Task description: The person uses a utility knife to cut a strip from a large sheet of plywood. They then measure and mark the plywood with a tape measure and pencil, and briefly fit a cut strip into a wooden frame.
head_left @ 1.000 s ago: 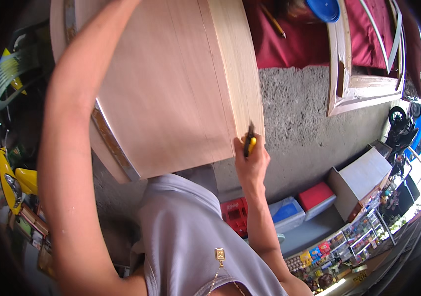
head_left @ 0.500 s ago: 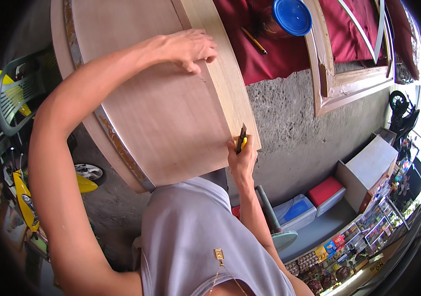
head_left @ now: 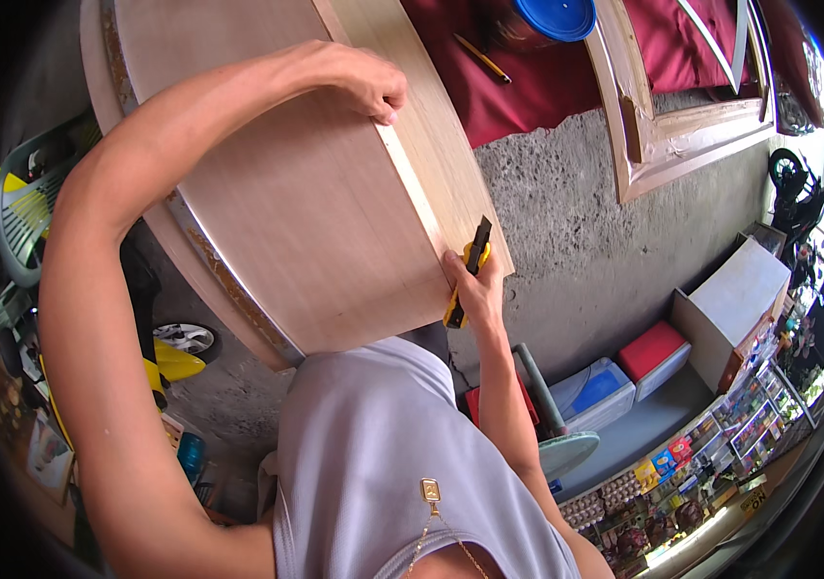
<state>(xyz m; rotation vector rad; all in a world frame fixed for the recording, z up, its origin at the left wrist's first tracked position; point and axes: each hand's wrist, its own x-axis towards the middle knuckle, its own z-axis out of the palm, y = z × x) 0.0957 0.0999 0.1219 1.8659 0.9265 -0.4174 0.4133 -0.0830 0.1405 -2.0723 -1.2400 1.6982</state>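
Observation:
My right hand (head_left: 481, 287) holds a yellow and black utility knife (head_left: 474, 253) near the front right corner of the wood. Its dark blade points away from me. My left hand (head_left: 369, 85) is closed, fingers curled and thumb pressed down at the long edge of a thin plywood sheet (head_left: 306, 212). A narrow pale edge shows along that side between my two hands. Beneath and to the right lies a lighter wooden board (head_left: 450, 164). A long metal strip with worn brown patches (head_left: 214, 265) runs along the sheet's left side.
A red cloth (head_left: 547, 96) carries a pencil (head_left: 482, 58) and a blue-lidded tub (head_left: 555, 15). Right of it stands a wooden frame (head_left: 626, 125). Green chair (head_left: 30, 212) and yellow motorbike parts (head_left: 178, 361) are at left; lidded bins (head_left: 653, 355) and a goods shelf (head_left: 692, 463) at right.
My left hand has gone from spread fingers to a closed grip at the sheet's edge. The knife now stands out further from my right hand, and the pale edge shows more.

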